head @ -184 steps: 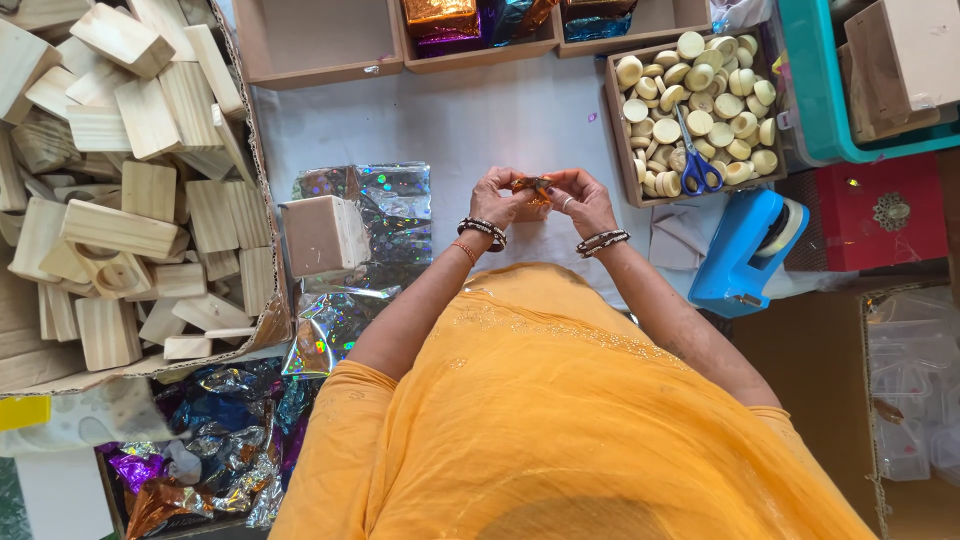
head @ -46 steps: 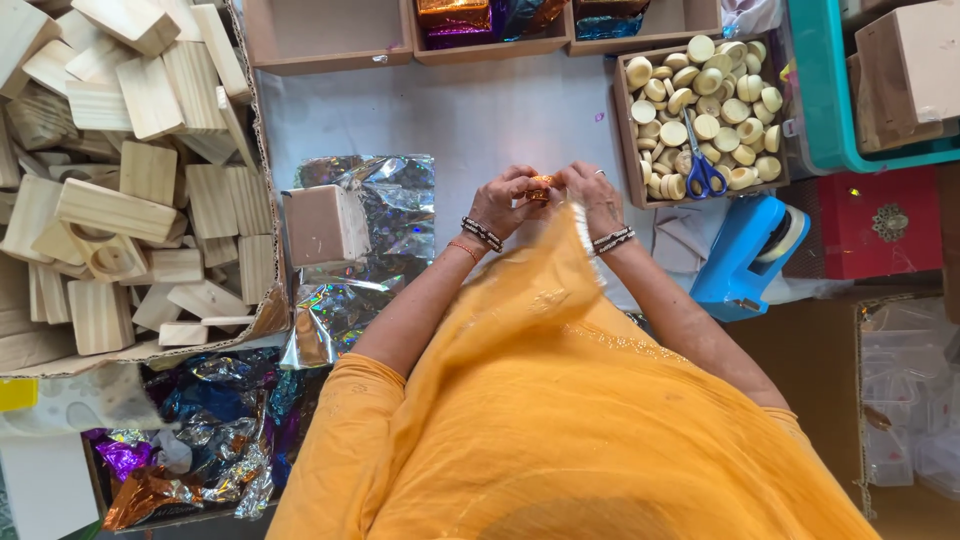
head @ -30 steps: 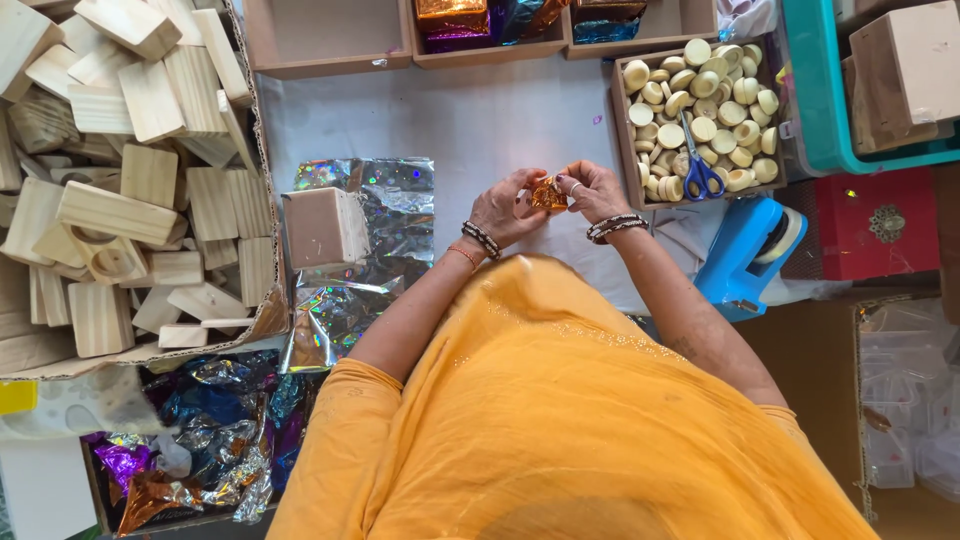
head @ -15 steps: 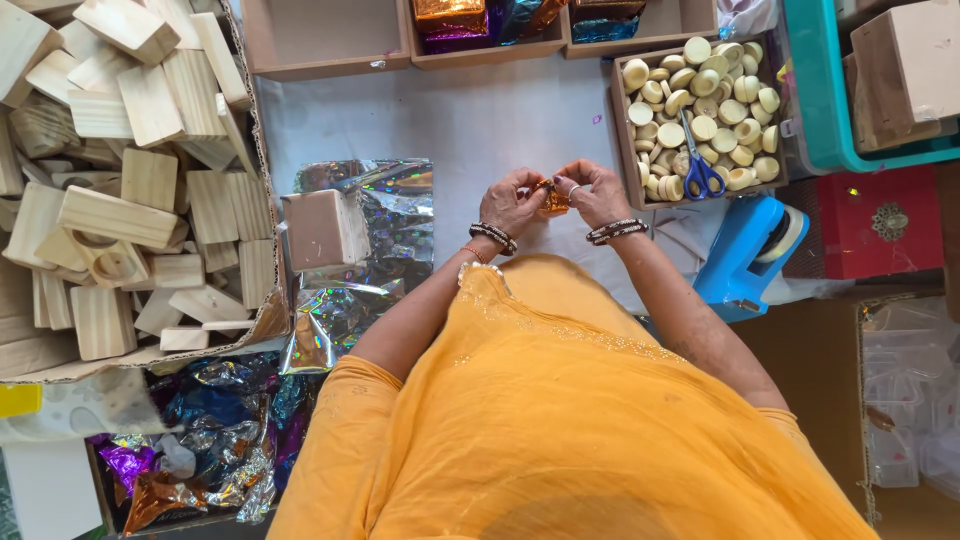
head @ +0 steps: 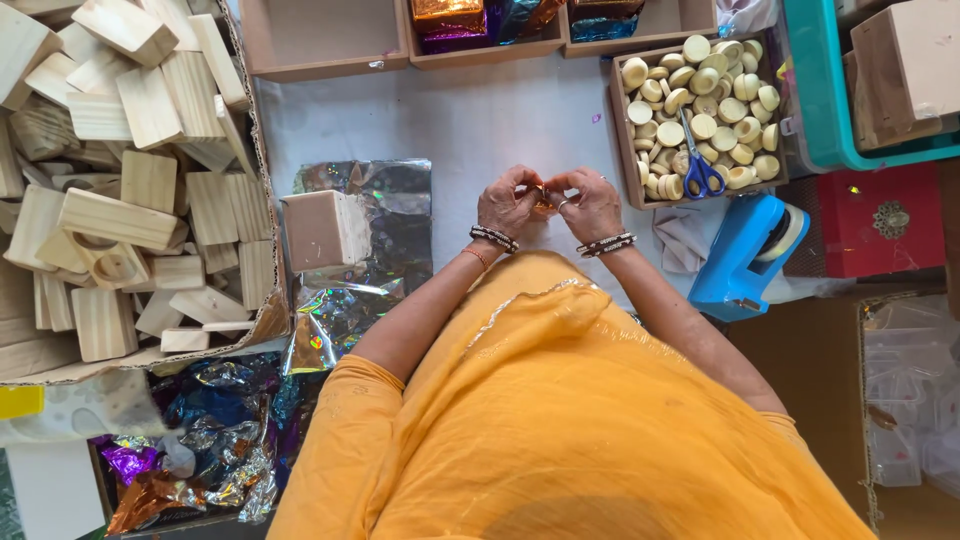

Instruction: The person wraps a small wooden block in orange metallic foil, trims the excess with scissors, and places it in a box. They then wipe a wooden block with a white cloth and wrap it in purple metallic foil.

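- While a second ago the small orange-gold foil piece (head: 541, 199) shows plainly between parted fingers, it is now almost hidden, because both hands have drawn together again over it.
- The left hand (head: 508, 203) is curled narrow, its fingertips pinching the piece from one side; the right hand (head: 592, 203) is curled the same way and pinches it from the other side.
- The piece sits between the two sets of fingertips, held above the white tabletop (head: 470, 110), in front of the person's chest.
- Judging from the tighter pinch, the foil is being pressed or twisted close around something small; what is inside cannot be told.
- The hands sit at the same spot over the tabletop as in the earlier views; only the fingers have worked.
- Just to the left hand's side, a pale wooden block (head: 322, 229) rests on a sheet of silver holographic foil (head: 395, 230), untouched.
- Beyond the right hand stands a wooden tray of pale round discs (head: 700, 100) with blue-handled scissors (head: 703, 172) on top, and nearer the person a blue tape dispenser (head: 745, 255).
- A carton of wooden blocks (head: 130, 180) lies well apart at the far left, unchanged.
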